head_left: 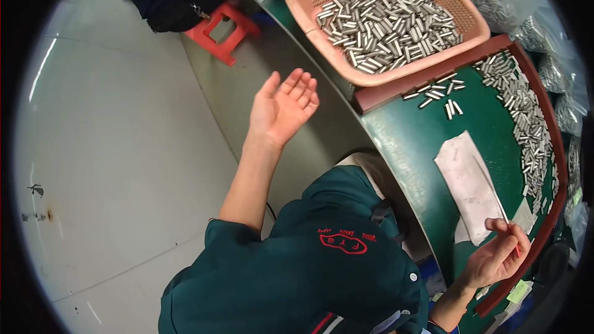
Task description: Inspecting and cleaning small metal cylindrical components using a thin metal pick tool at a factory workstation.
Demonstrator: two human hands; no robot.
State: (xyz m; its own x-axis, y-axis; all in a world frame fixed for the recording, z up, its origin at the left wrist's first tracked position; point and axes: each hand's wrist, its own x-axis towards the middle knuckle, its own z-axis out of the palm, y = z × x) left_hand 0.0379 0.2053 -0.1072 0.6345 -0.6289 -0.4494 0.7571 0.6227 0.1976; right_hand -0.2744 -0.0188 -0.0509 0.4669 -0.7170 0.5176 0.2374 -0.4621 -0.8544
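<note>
Dark green shirt (322,272) nearest camera. Right hand (498,256) low over green table (408,142), fingers (500,226) pinching thin red stick (510,235). White paper sheet (467,182) just above fingers. Left hand (284,108) raised off table, palm open, fingers spread, holding nothing. Pink basket (433,65) of metal pins (387,21) beyond; loose pins (526,117) along table edge.
</note>
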